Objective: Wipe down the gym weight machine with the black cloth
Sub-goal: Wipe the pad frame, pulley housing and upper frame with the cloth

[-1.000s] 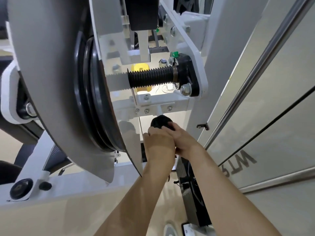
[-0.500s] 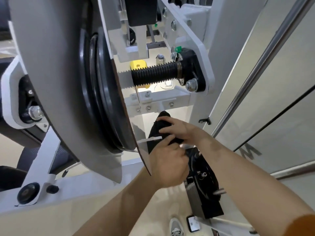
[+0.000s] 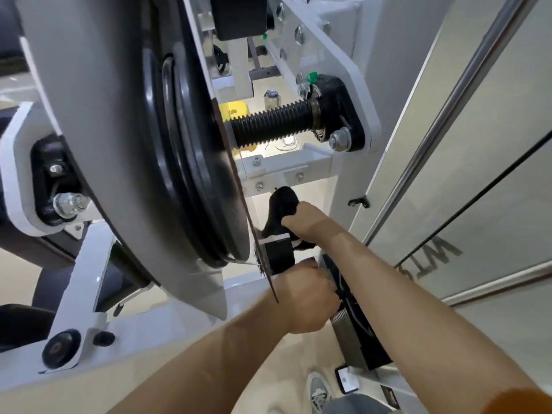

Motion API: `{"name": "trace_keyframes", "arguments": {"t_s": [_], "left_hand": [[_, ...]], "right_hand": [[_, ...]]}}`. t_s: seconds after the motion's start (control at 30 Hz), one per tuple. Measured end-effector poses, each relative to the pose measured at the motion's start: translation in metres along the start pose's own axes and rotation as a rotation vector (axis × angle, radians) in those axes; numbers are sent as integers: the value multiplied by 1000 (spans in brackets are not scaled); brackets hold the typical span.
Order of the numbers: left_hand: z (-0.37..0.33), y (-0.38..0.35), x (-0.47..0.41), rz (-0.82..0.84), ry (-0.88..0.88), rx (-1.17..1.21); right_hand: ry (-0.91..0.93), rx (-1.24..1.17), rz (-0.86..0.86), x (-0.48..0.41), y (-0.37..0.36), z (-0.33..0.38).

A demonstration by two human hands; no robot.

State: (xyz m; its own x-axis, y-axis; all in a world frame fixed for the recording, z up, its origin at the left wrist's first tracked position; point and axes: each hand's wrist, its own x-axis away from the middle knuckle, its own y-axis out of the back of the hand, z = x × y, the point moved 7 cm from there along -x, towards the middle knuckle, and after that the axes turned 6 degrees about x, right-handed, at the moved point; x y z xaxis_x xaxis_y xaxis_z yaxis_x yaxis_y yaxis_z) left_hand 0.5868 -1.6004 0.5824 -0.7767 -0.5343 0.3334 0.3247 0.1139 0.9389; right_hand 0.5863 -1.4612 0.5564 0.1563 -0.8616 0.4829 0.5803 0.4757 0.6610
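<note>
Head view: right hand (image 3: 304, 218) grips black cloth (image 3: 282, 204) beside the panel (image 3: 249, 213) edge; left hand (image 3: 304, 300) curled, hold unclear.

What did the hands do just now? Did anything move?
The left hand dropped lower, away from the right hand; what it holds now is unclear. The right hand still grips the black cloth just under the white bracket.

Gym, white weight machine (image 3: 328, 40), black pulley wheel (image 3: 194, 162)
</note>
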Motion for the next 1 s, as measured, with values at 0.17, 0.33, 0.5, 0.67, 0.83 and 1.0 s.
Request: {"name": "trace_keyframes", "arguments": {"t_s": [0.17, 0.33, 0.5, 0.67, 0.83, 1.0], "left_hand": [[-1, -14, -3, 36, 8, 30], [0, -5, -1, -110, 36, 35], [-3, -3, -3, 2, -59, -22], [-7, -1, 1, 30, -29, -109], [-7, 11, 2, 67, -44, -41], [-10, 2, -2, -84, -103, -40]], "right_hand": [[-45, 232, -196, -38, 12, 29], [-28, 211, -194, -59, 12, 36], [25, -328, -2, 15, -4, -15], [-2, -311, -61, 58, -19, -40], [-25, -243, -211, 7, 2, -2], [-13, -427, -90, 32, -1, -19]]}}
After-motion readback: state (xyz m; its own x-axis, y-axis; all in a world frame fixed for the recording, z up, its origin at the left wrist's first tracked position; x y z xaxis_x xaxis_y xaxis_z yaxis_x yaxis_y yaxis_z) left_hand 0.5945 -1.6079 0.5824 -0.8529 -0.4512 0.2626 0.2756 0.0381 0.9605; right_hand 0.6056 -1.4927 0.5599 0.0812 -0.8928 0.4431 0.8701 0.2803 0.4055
